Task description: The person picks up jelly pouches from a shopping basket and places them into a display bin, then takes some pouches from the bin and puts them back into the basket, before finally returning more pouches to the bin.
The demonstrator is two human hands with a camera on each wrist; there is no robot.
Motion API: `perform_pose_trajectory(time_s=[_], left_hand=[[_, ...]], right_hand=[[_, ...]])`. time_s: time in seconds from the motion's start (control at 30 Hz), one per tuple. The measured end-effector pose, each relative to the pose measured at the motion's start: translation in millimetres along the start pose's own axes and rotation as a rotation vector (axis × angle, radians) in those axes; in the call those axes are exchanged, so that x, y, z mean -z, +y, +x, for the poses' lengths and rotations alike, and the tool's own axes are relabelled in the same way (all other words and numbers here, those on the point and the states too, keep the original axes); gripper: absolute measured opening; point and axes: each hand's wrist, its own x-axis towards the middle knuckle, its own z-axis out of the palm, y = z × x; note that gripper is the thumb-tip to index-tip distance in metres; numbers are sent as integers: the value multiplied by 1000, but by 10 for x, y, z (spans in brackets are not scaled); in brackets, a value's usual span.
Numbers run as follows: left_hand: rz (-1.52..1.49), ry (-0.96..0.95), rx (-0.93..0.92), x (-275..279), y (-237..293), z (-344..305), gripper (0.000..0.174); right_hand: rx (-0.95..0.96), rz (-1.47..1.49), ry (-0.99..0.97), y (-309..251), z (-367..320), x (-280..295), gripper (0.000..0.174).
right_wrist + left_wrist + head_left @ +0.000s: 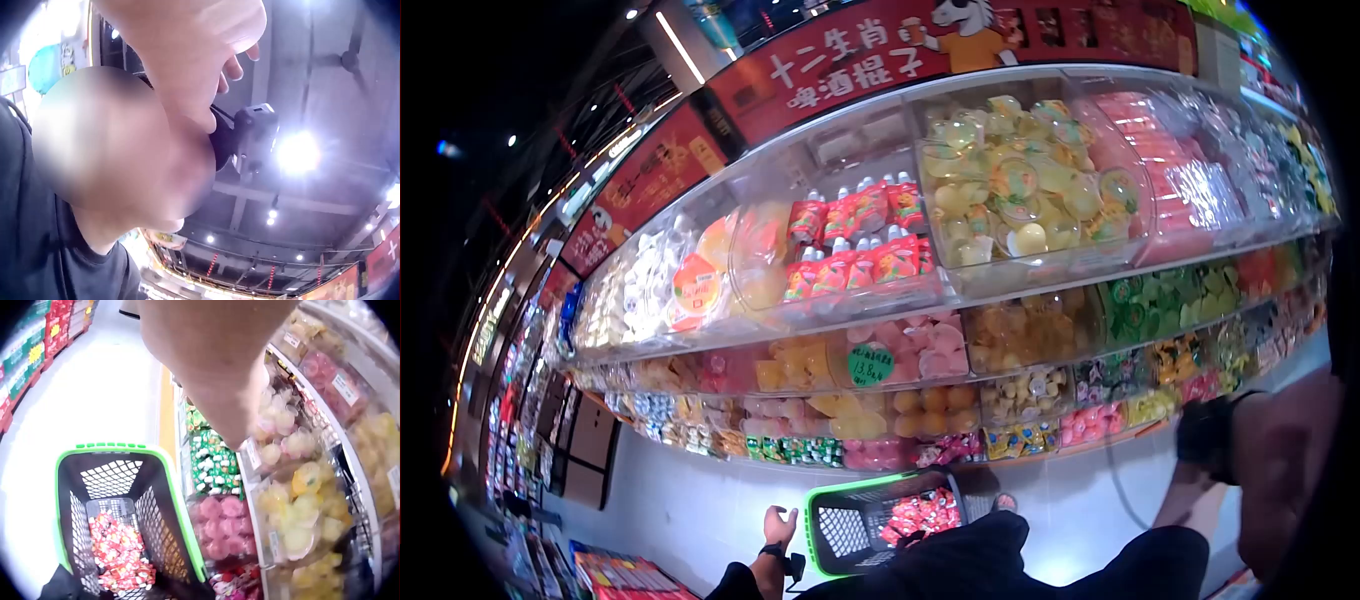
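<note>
My left hand (778,528) hangs loosely beside a black shopping basket (824,560) with a bright green rim, holding nothing. In the left wrist view the same hand (212,369) looms large and blurred above the basket and a shelf edge. Inside the basket (62,487) lies a pile of small red-and-white packets (122,553). My right hand (206,37) is raised to my head, close to the head-worn camera (253,128). One finger reaches down beside the camera's strap, while the other fingertips (232,67) are bent and apart from it. In the head view the right forearm appears blurred at the right edge.
A tiered shelf of clear bins curves ahead: red spouted jelly pouches (870,215), yellow jelly cups (1020,180), pink packs (1160,160). A round green price sign (869,364) hangs on a lower tier. Stacked boxes (28,353) line the aisle's far side.
</note>
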Motion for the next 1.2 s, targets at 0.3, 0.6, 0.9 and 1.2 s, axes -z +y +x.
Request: perform_pose_trajectory(time_s=[0.3,0.6,0.9,1.2], left_hand=[[-164,95,-86,129,581,320,35],[-205,20,-168,-507,696,126,46],[-308,-118,-331,-656,1710,179,44],[-389,-206,-456,-785,2379,173,41]], right_hand=[[-384,-771,142,942,-569,1645,25],[-323,-1139,547,-241,-1156,2906,25],[-213,-883,478,125,-992,2301,25],[-227,-752,381,409,-950,1994,24]])
